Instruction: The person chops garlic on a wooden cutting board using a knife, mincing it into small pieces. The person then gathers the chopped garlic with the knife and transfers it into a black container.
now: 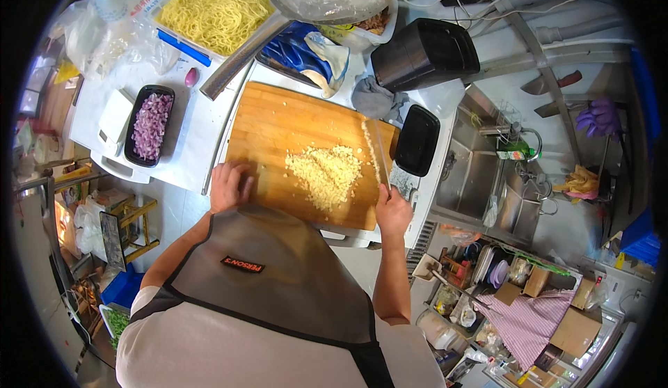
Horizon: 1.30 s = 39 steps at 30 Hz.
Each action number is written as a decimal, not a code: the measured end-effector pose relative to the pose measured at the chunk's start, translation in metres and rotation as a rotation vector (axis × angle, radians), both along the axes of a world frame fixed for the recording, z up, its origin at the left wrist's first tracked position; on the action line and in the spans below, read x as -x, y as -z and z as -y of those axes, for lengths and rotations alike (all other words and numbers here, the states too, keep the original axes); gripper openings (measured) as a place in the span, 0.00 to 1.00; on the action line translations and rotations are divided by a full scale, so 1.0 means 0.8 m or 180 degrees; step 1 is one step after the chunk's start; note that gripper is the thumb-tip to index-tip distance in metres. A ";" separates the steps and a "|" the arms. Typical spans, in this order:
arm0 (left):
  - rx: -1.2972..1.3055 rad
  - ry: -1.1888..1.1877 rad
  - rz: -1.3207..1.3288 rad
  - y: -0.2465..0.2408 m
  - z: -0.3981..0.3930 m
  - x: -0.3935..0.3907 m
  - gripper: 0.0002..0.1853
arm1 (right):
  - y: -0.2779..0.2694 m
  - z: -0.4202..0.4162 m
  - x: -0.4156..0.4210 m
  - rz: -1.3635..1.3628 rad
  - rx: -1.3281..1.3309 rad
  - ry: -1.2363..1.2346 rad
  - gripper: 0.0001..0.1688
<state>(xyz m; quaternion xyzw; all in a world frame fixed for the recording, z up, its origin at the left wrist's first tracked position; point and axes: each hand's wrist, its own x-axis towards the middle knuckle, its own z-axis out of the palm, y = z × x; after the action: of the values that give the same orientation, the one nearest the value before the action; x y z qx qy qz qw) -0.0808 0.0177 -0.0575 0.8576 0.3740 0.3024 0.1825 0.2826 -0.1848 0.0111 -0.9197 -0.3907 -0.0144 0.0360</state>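
My right hand (394,213) grips the handle of a kitchen knife (384,153), seen nearly edge-on over the right part of the wooden cutting board (302,111). A narrow line of pale bits runs along the blade's left side; whether it clings to the blade or lies on the board is unclear. Left of the knife, a heap of chopped garlic (326,174) spreads across the board, with loose crumbs around it. My left hand (228,185) rests at the board's near left edge, fingers loosely curved and holding no loose item.
Left of the board stands a black tray of diced purple onion (151,127), near a shallot (191,77). Behind are a noodle container (216,15), a long-handled strainer (245,56) and blue-and-white gloves (313,54). A black tray (417,140) and steel sink (464,179) are at right.
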 end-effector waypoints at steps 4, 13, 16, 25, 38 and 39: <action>-0.0010 0.0017 0.0056 -0.005 0.001 0.001 0.20 | 0.006 -0.007 0.017 -0.0262 0.0080 -0.0033 0.18; -0.0005 0.0022 0.0069 0.004 -0.001 0.001 0.20 | 0.003 -0.023 0.028 -0.0228 -0.0218 -0.0262 0.21; 0.0035 0.0016 0.0054 0.003 0.000 0.002 0.20 | 0.000 -0.022 0.031 -0.0193 -0.0160 -0.0274 0.22; 0.0014 0.0031 0.0030 0.003 0.000 0.001 0.20 | 0.000 -0.026 0.039 -0.0355 -0.0074 -0.0217 0.22; -0.0287 0.1916 -0.0592 -0.009 -0.010 -0.013 0.33 | -0.014 -0.024 0.043 -0.0573 0.0075 -0.0124 0.23; -0.0165 0.1985 -0.0559 -0.014 -0.013 -0.015 0.35 | -0.018 -0.027 0.043 -0.0601 0.0042 -0.0123 0.22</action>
<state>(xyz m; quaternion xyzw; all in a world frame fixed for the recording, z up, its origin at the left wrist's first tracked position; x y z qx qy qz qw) -0.0691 0.0282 -0.0463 0.9580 0.0998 0.1662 0.2114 0.2484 -0.1632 0.0251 -0.9094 -0.4034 0.0757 0.0669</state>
